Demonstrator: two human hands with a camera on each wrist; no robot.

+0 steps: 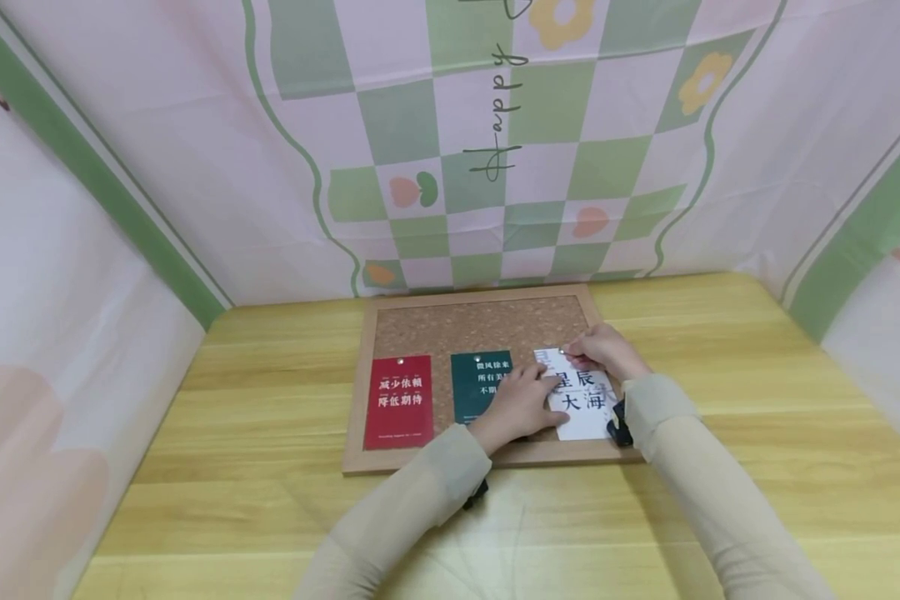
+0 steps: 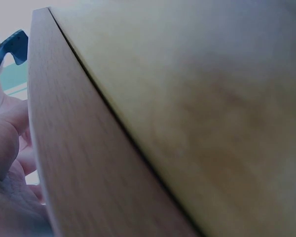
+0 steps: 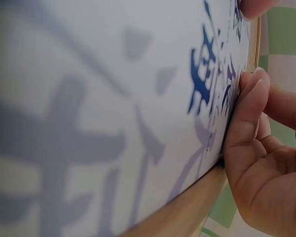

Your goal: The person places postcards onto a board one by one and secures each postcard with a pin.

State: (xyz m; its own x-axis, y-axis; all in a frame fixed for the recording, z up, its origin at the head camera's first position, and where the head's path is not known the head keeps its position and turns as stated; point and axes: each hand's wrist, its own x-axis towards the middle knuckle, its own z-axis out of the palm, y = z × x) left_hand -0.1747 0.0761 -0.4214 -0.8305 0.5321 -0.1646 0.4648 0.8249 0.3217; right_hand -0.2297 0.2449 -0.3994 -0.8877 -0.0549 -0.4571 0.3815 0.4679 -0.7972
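Observation:
A wood-framed cork board (image 1: 487, 318) lies on the table, bearing a red card (image 1: 401, 421), a dark green card (image 1: 471, 396) and a white card (image 1: 585, 423) with dark lettering. My left hand (image 1: 521, 402) rests with spread fingers on the white card's left side, its wrist over the green card, partly covering it. At the white card's top edge, my right hand (image 1: 609, 348) pinches a small pushpin (image 1: 562, 351) between thumb and fingertips; the fingers mostly hide it. In the right wrist view, thumb and forefinger (image 3: 251, 96) meet close against the card.
Silver pins (image 1: 401, 361) hold the red and green cards at their top edges. The board's frame (image 1: 390, 461) stands slightly proud of the wooden table (image 1: 255, 433). A patterned cloth (image 1: 390, 125) hangs right behind the board, with more cloth at both sides.

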